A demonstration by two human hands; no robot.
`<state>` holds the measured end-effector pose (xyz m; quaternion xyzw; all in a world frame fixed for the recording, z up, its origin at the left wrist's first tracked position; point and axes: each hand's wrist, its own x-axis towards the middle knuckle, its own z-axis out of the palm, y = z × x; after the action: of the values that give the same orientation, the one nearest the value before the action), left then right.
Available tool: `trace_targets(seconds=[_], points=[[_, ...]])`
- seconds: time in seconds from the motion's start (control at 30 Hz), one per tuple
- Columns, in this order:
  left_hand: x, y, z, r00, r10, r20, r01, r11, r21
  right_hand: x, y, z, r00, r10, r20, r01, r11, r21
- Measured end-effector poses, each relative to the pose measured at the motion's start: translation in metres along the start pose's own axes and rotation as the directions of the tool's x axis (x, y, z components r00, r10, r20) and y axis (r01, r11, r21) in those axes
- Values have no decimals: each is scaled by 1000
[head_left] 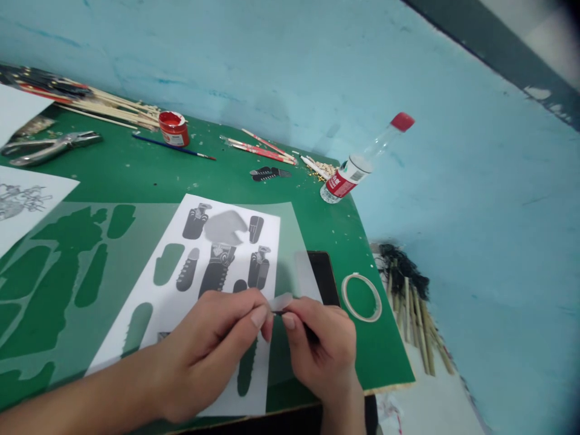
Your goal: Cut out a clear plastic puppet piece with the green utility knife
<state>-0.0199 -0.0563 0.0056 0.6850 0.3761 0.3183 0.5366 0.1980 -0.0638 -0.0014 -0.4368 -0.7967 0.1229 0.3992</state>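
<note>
My left hand (212, 350) and my right hand (319, 347) meet at the front edge of a green table (226, 175). Both pinch a small translucent film piece (281, 301) between thumb and fingers. My right hand also grips a thin dark tool (277, 312), its tip at the film. Under my hands lies a white printed sheet (181, 296) with black figure parts and cut-out holes, covered by a translucent film sheet (113, 266).
A dark phone (324, 275) and a tape ring (361, 296) lie right of the sheet. A tilted bottle (362, 163), red paint jar (174, 128), brush (172, 146), pliers (49, 148) and sticks (109, 109) sit at the back. Bamboo sticks (417, 320) lie on the floor.
</note>
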Motion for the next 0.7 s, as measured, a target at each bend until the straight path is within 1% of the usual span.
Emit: trace_targets(seconds=[0.07, 0.17, 0.27, 0.37, 0.53, 0.7], points=[[-1, 1, 2, 998, 38, -41, -35, 998, 61, -1, 2, -3, 999, 18, 32, -19, 1000, 19], [-1, -1, 4, 990, 125, -69, -110, 977, 180, -3, 5, -8, 992, 64, 108, -71, 996, 57], [2, -5, 4, 971, 234, -51, -209, 932, 295, -2, 6, -13, 975, 103, 195, -125, 987, 104], [6, -7, 3, 950, 313, -7, -289, 886, 364, 0, 7, -17, 954, 138, 268, -183, 972, 148], [8, -5, 4, 938, 343, 54, -332, 839, 431, -1, 8, -21, 927, 183, 326, -245, 957, 158], [8, -5, 6, 921, 379, 92, -377, 804, 461, -4, 11, -23, 907, 199, 371, -264, 956, 132]])
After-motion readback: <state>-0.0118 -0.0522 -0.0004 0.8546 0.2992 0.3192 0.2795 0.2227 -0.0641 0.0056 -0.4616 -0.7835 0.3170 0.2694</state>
